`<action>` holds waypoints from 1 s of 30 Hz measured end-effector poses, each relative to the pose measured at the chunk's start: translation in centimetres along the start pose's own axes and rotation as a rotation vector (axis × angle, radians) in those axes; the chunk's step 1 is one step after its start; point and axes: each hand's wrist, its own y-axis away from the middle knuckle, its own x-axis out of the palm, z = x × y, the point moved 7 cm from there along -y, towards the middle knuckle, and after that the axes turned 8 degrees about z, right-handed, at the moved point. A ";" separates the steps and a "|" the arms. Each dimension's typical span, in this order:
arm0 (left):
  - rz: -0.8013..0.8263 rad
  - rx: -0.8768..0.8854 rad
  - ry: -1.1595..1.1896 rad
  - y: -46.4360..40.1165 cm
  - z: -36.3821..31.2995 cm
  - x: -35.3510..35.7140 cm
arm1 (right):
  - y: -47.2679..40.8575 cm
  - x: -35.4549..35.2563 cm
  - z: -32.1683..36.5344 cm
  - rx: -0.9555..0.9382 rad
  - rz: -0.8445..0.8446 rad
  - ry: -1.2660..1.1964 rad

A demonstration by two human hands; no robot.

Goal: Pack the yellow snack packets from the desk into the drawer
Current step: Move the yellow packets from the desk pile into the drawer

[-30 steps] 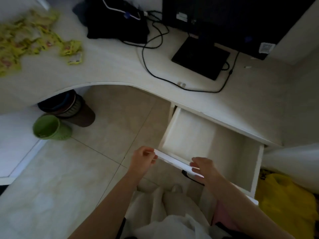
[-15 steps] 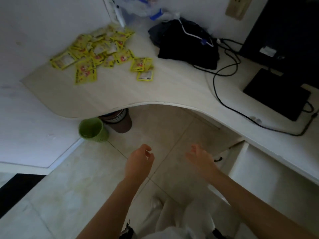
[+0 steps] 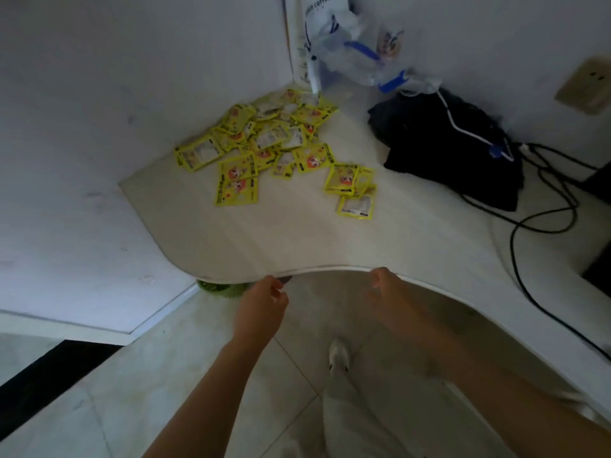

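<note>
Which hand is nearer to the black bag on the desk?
Right. The right hand is at the desk edge below the black bag; the left hand is farther left.

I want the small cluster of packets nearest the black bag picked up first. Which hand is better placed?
Probably the right hand: it hovers empty at the desk edge, roughly below that small cluster. The left hand sits further left, nearer the main pile.
</note>
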 end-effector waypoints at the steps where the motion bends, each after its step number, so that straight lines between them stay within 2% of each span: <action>1: 0.002 -0.013 0.000 -1.3 0.1 -0.5 | -1.3 -0.6 0.7 -0.013 -0.006 0.006; 10: 0.003 -0.113 0.008 -11.2 1.6 -3.3 | -13.8 -4.6 5.9 -0.042 0.087 0.103; 16: 0.020 -0.079 -0.098 -17.7 1.8 -5.1 | -20.3 -6.5 7.2 0.010 0.095 0.081; 22: 0.066 -0.039 -0.233 -24.8 1.9 -7.6 | -25.5 -8.4 7.5 0.119 0.036 0.060; 26: 0.067 -0.035 -0.266 -28.9 2.4 -9.5 | -28.2 -9.9 7.1 0.274 -0.096 -0.011; 30: 0.135 -0.018 -0.364 -31.3 2.9 -9.9 | -30.2 -9.9 6.1 0.473 -0.127 -0.058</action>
